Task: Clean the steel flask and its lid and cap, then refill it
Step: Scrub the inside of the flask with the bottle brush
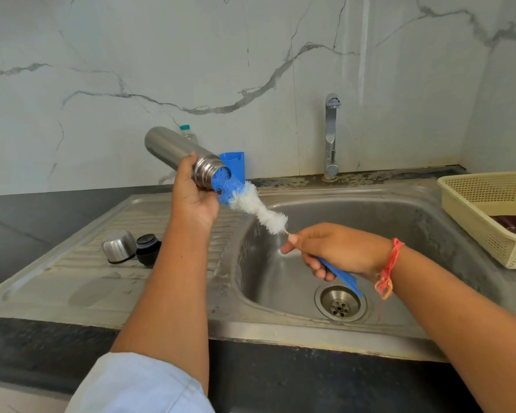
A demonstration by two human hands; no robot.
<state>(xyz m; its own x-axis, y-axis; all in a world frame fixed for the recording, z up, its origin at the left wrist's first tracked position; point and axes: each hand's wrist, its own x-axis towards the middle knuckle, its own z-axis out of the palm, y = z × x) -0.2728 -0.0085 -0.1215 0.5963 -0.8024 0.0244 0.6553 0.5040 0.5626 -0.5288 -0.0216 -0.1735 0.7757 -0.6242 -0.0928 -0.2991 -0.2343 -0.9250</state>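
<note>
Your left hand [191, 195] is wrapped around the neck of the cylindrical brushed-steel flask [176, 152], held tilted above the sink's left rim [236, 234], mouth down-right toward your right hand [337, 251]. That hand grips the blue handle of the blue-and-white bristle bottle brush [251, 201], whose tip sits in the mouth. Brush and flask share one long axis, so the stroke runs up-left along it. On the draining board: one steel cap [118, 245], one black lid [147, 248]. One flask, one brush.

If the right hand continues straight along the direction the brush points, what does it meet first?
Most likely the open mouth of the steel flask, held tilted by the left hand. The right hand grips the brush, whose blue tip is already at that opening.
</note>
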